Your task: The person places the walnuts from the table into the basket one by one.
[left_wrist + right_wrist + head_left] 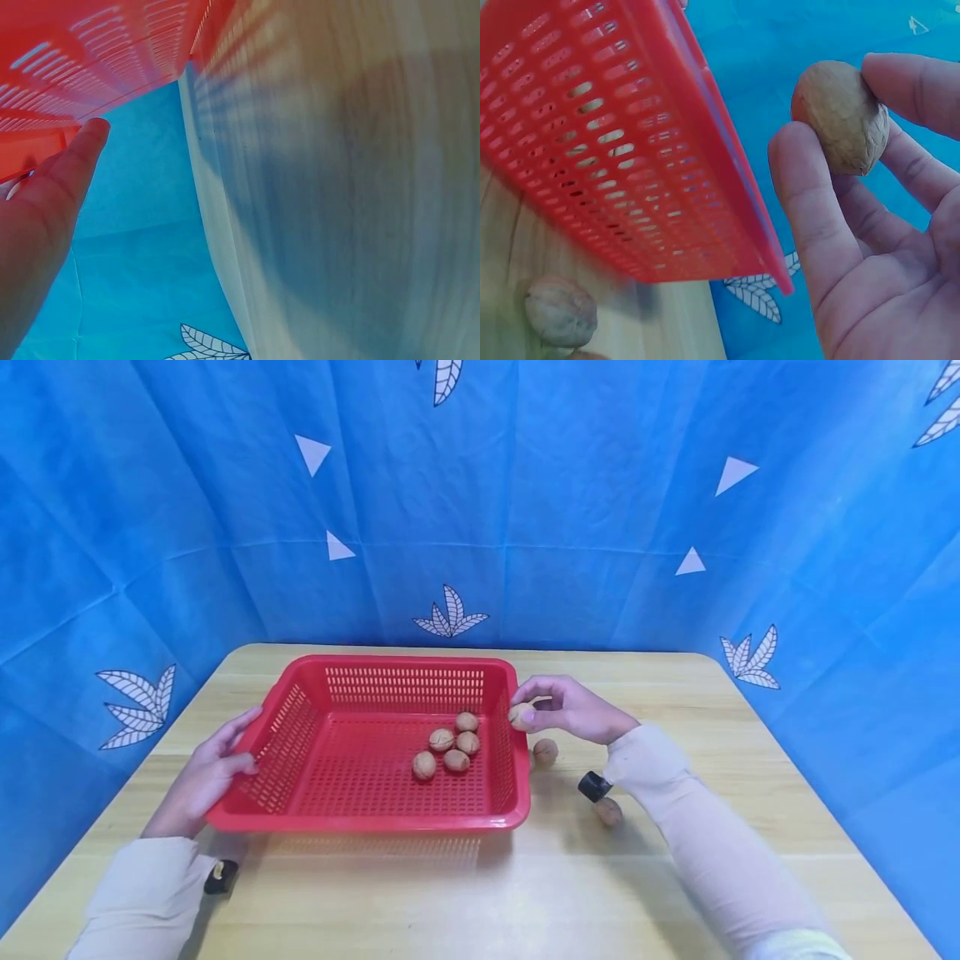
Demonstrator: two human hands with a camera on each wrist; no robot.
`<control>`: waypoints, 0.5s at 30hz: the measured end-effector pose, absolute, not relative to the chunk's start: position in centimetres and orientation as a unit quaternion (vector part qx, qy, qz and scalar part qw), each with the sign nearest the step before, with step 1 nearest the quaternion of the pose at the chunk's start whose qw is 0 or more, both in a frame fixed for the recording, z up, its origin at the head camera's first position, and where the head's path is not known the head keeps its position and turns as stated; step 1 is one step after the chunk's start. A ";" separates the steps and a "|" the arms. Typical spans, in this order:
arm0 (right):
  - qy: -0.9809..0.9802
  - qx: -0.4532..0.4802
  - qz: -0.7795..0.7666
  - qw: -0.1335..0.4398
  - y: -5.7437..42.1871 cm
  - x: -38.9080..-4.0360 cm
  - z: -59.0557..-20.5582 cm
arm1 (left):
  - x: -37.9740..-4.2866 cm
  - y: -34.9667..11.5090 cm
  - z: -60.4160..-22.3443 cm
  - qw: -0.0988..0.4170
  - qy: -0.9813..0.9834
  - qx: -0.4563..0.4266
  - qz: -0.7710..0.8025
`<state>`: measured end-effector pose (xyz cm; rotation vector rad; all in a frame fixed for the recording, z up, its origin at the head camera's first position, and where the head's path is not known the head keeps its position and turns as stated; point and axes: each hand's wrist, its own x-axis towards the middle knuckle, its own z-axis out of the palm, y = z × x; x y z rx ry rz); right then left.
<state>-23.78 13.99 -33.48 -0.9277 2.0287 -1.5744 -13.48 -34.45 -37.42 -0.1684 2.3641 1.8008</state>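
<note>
My right hand (573, 706) pinches a walnut (840, 116) between thumb and fingertips, just outside the right rim of a red plastic basket (367, 822). In the right wrist view the walnut shows whole, with its pointed end downward. At the basket's left side my left hand (206, 777) holds the rim, thumb on top and fingers along the outer wall. The left wrist view shows one finger (67, 169) under that rim against the slotted wall. Several walnuts (442, 740) lie inside the basket, grouped toward its right side.
On the wooden table (360, 902), a loose walnut (545, 752) lies right of the basket, close to another mostly hidden by the rim. One more walnut (609, 812) lies beneath the right wrist, by its black camera (595, 786). A blue patterned curtain (570, 527) surrounds the table's back and sides.
</note>
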 end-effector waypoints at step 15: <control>0.750 -0.275 -0.572 0.185 10.6 -24.8 -32.1 | -13.5 -34.5 -37.4 0.079 0.789 -0.059 0.606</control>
